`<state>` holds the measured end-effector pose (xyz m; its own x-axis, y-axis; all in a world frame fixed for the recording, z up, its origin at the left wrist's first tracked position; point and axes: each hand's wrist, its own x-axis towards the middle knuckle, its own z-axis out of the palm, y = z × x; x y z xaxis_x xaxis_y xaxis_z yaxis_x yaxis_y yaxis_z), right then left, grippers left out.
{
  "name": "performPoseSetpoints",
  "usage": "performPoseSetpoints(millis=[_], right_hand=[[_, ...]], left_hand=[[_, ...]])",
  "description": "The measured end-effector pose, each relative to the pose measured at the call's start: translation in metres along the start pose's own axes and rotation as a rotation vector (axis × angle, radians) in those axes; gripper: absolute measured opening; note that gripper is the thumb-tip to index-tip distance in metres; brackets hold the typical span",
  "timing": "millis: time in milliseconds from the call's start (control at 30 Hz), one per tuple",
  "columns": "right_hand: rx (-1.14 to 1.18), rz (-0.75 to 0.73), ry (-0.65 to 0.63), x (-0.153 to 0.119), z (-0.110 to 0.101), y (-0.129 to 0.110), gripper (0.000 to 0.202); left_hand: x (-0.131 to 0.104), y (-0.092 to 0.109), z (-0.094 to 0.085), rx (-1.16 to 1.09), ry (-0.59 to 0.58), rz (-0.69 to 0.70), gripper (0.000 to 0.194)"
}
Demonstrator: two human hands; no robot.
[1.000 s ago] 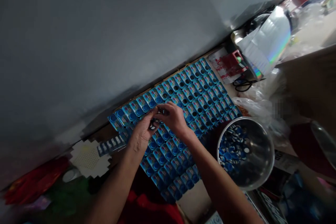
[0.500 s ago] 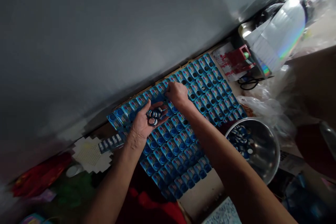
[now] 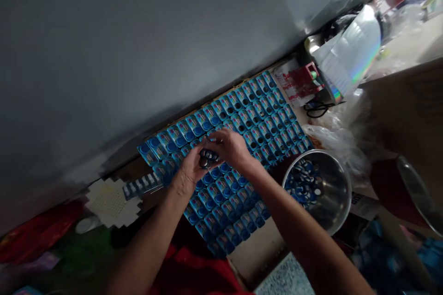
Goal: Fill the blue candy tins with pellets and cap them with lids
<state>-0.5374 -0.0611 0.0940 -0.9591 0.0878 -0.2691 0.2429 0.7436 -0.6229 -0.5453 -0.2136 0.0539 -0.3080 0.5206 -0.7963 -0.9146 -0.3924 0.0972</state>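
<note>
My left hand [image 3: 194, 166] is cupped palm up over the rows of blue cards and holds several small dark discs [image 3: 208, 157] with light rims. Beside it, my right hand [image 3: 233, 148] reaches over that palm, its fingers pinched together at the discs; what lies between the fingertips is too small to tell. Beneath both hands lie the blue packaging cards [image 3: 214, 189] in slanting rows, many showing a round dark or blue recess. On the right, a metal bowl [image 3: 337, 189] contains more of the dark discs.
A grey wall [image 3: 138, 46] rises behind the cards. Scissors [image 3: 316, 109], a red holder [image 3: 309, 78] and clear plastic bags [image 3: 337, 140] are at the right. A pale jagged-edged sheet [image 3: 110, 203] and red cloth [image 3: 41, 226] lie left.
My right hand has moved from the upper row of cards down to my left palm. The view has shifted slightly, so the bowl and cards appear farther left.
</note>
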Motion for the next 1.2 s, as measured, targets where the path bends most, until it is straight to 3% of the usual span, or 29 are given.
performPoseSetpoints(millis=[133, 400, 467, 533, 633, 733, 833, 900, 1067, 1200], right_hand=[[0.219, 0.084, 0.057, -0.041, 0.02, 0.008, 0.013], [0.848, 0.35, 0.058, -0.033, 0.026, 0.033, 0.033], [0.71, 0.308, 0.047, -0.03, 0.022, 0.028, 0.026], [0.396, 0.245, 0.043, -0.026, 0.015, 0.02, 0.02], [-0.006, 0.122, 0.001, -0.021, 0.001, 0.008, 0.025], [-0.038, 0.071, 0.075, -0.013, -0.012, 0.011, 0.028], [-0.012, 0.193, 0.302, 0.007, -0.018, 0.027, 0.025], [-0.07, 0.254, 0.354, 0.026, -0.016, 0.038, 0.023], [-0.307, 0.259, 0.188, 0.072, -0.008, 0.038, 0.019], [-0.443, 0.304, 0.054, 0.097, -0.017, 0.029, 0.021]], left_hand=[[0.011, -0.009, -0.01, 0.046, 0.06, -0.033, 0.025], [0.009, -0.009, -0.008, 0.01, 0.037, -0.045, 0.02], [0.008, -0.008, -0.003, 0.001, 0.067, -0.006, 0.018], [0.009, -0.006, 0.002, -0.003, 0.092, 0.036, 0.015], [0.014, -0.002, 0.011, 0.023, 0.028, 0.071, 0.016], [0.018, 0.003, 0.018, 0.027, -0.034, 0.09, 0.019], [0.015, 0.011, 0.02, 0.018, -0.016, 0.083, 0.021], [0.011, 0.016, 0.019, 0.029, -0.001, 0.075, 0.023], [0.002, 0.026, 0.017, 0.033, 0.002, 0.072, 0.024], [0.006, 0.033, 0.022, 0.038, -0.008, 0.064, 0.026]])
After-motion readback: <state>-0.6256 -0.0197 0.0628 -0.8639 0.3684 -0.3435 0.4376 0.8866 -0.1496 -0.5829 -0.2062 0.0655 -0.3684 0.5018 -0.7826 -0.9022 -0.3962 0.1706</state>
